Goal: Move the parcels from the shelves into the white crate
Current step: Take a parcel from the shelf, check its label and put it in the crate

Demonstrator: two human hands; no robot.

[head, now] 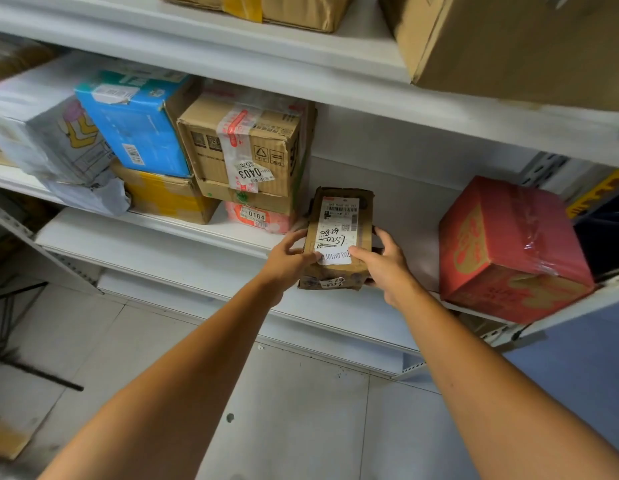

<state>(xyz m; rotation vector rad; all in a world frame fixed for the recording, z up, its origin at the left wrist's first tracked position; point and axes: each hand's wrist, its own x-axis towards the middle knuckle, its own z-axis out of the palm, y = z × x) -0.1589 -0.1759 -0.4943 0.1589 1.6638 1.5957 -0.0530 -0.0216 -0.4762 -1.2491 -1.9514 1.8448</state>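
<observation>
Cardboard parcel [339,237] sits at the shelf [197,237] edge, left hand [287,261] and right hand [384,268] clamping its sides, fingers [386,239] curled round it. Stacked cartons [245,147] and a red box [509,251] wait beside; no crate in sight, so most work remains.

This is a parcel storeroom or courier pick-up point: white metal shelves [183,237] carry stacked cardboard parcels [211,161] bearing shipping labels, barcodes and numbered stickers [252,173], above a grey tiled floor [284,410].
</observation>
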